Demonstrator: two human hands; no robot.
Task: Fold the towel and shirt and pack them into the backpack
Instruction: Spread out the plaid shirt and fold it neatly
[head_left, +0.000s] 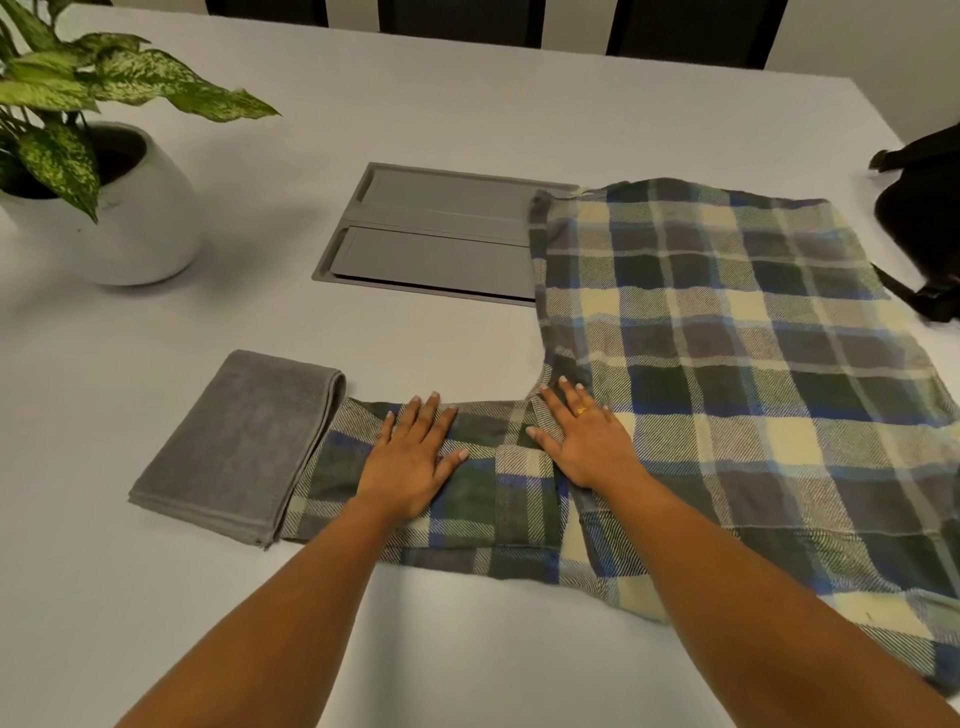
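A plaid shirt (727, 332) in blue, green and cream lies spread flat across the right half of the white table, one sleeve stretched out to the left. My left hand (410, 457) presses flat on that sleeve with straight fingers. My right hand (582, 436), with a ring on it, lies flat where the sleeve meets the body. A grey towel (239, 447) sits folded into a narrow rectangle just left of the sleeve's cuff. The black backpack (924, 218) shows only partly at the right edge, beyond the shirt.
A potted plant in a white pot (135, 218) stands at the far left. A grey recessed cable panel (431, 234) is set into the table's middle, its right end under the shirt. Dark chairs line the far edge.
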